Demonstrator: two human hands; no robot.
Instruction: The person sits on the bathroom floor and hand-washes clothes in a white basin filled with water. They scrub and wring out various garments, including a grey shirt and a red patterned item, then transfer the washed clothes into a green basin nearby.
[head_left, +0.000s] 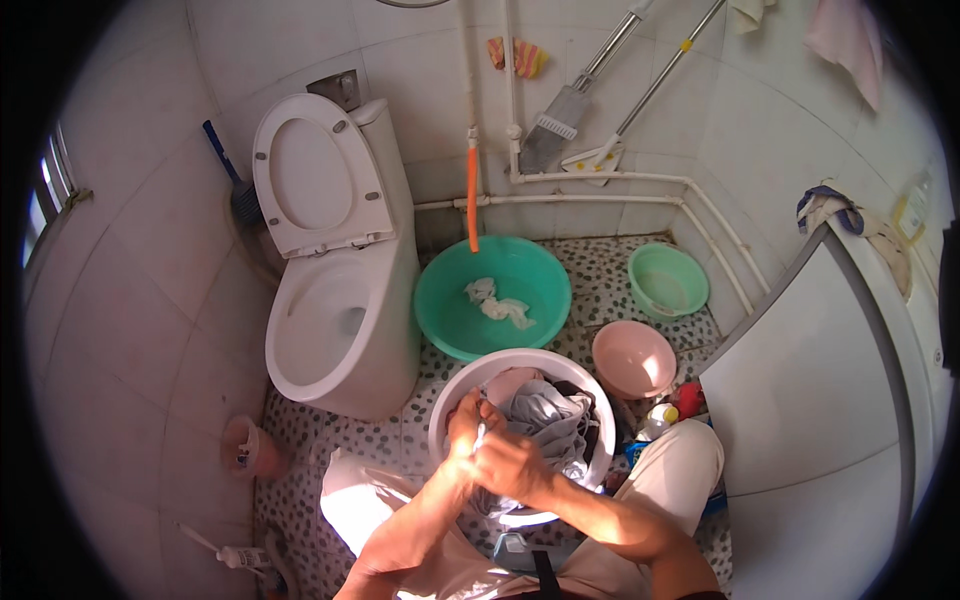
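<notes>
A white basin [455, 390] stands on the pebble-patterned floor between my knees, filled with grey, dark and pink laundry [548, 412]. Both my hands are over its near left side, pressed together. My left hand [466, 422] and my right hand [510, 465] are each closed on the same fold of grey-white wet cloth [481, 434], which runs between them. My forearms come up from the lower edge.
A large green basin [440, 300] with a white cloth [497, 303] sits beyond, under an orange hose [472, 200]. A small green basin [668, 281], a pink basin [633, 359], an open toilet [335, 300], bottles [668, 412] and a white door [810, 400] surround me.
</notes>
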